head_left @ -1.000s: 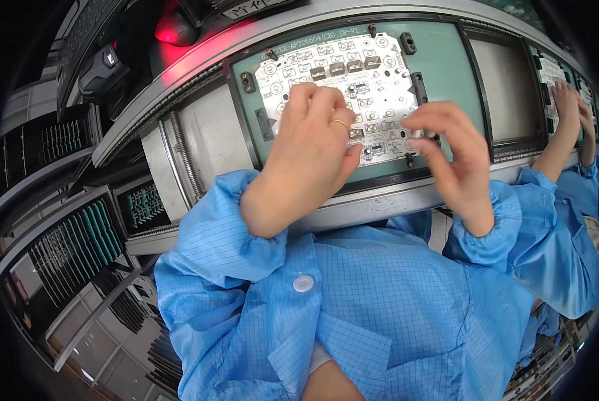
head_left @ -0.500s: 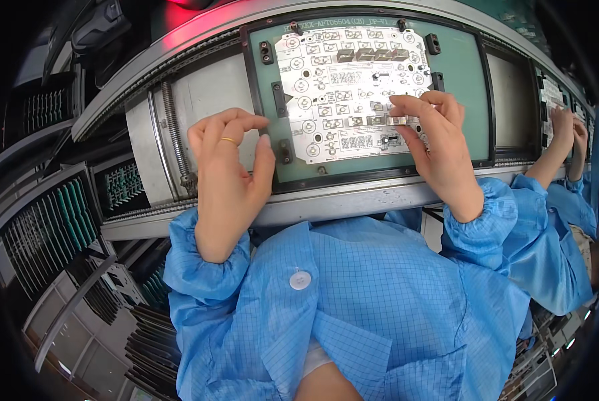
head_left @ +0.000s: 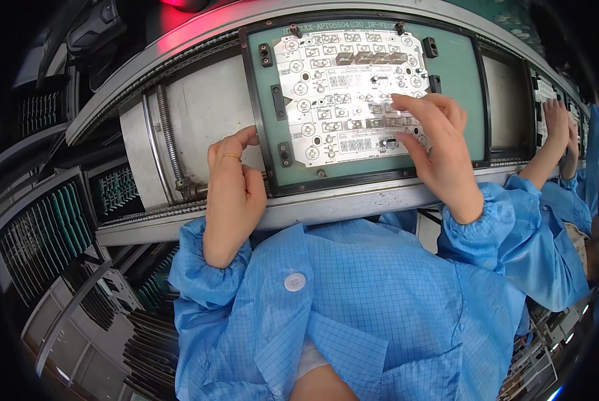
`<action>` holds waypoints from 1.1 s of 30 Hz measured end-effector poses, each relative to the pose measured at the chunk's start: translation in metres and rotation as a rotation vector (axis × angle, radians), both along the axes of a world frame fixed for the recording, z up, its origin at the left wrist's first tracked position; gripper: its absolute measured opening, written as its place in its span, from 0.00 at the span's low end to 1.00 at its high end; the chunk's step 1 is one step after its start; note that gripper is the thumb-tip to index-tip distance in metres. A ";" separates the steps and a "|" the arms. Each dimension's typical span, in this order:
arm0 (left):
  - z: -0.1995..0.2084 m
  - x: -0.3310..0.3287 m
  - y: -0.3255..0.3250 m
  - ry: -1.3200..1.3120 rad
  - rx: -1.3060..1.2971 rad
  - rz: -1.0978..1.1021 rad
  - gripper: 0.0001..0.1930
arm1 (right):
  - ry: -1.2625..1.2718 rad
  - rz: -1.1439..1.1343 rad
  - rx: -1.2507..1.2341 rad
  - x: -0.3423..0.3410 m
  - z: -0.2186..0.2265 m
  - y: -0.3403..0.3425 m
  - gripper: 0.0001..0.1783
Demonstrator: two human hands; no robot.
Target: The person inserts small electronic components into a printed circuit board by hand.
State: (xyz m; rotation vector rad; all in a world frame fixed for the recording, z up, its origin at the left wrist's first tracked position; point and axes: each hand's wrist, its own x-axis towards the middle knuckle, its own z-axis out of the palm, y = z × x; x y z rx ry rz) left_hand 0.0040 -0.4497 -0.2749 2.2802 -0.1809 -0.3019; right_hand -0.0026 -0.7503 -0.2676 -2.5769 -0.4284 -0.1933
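Note:
A white circuit board [head_left: 366, 87] lies in a green carrier plate [head_left: 460, 67] with a black rim. Over the board's lower right, my right hand [head_left: 439, 134] has thumb and index finger apart, with nothing visible between them. Close to those fingertips stands a row of small box-shaped parts [head_left: 375, 123]; part of this row is behind the hand. A similar row of taller grey box-shaped parts [head_left: 364, 57] stands near the board's top. My left hand [head_left: 231, 194], wearing a ring, is at the carrier's left rim, fingertips against or close to it, holding nothing visible.
The carrier sits on a metal conveyor with a front rail [head_left: 326, 206] and a threaded rod [head_left: 166, 140] at left. Racks of green boards [head_left: 45, 234] stand at left. At right, another person's hands [head_left: 560, 127] are over another board [head_left: 545, 93].
My left hand has drawn down off the carrier to its left rim, its fingers more bent. My right thumb has moved down, widening the gap to the index finger.

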 end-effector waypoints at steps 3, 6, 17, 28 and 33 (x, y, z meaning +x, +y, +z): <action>-0.009 -0.001 0.008 -0.055 -0.033 -0.066 0.29 | -0.112 -0.080 0.050 -0.009 0.015 -0.015 0.21; -0.009 0.001 -0.006 -0.007 -0.068 -0.095 0.30 | -0.193 -0.131 0.179 -0.032 0.018 -0.031 0.18; -0.015 0.009 -0.049 -0.125 -0.144 -0.252 0.33 | 0.354 0.547 0.889 -0.031 -0.005 0.042 0.08; 0.142 -0.312 0.066 -0.936 1.209 1.393 0.19 | 0.850 0.850 1.136 -0.054 -0.013 0.173 0.10; 0.170 -0.471 0.112 -0.600 1.409 1.599 0.21 | 1.043 1.291 0.902 -0.103 0.050 0.303 0.18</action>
